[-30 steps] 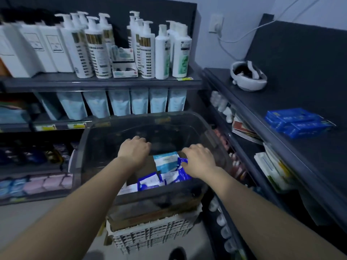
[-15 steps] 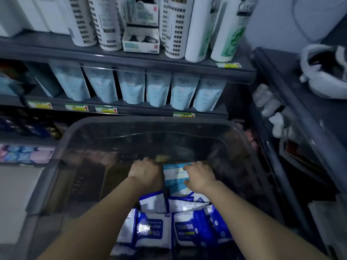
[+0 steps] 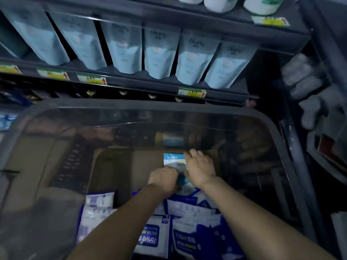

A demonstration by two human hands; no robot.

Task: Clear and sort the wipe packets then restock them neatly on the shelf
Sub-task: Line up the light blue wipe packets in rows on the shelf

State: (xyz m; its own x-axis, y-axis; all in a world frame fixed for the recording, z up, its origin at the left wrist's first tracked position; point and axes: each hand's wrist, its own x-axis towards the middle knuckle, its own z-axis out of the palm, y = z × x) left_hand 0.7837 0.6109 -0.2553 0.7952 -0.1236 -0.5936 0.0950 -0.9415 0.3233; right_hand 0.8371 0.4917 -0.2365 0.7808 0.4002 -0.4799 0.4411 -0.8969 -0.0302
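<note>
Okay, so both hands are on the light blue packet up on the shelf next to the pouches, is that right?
Not quite. The left hand and right hand are both on the light blue packet, but it is down inside the clear bin, below the shelf with the pouches, not on it. The head view shows this.
</note>
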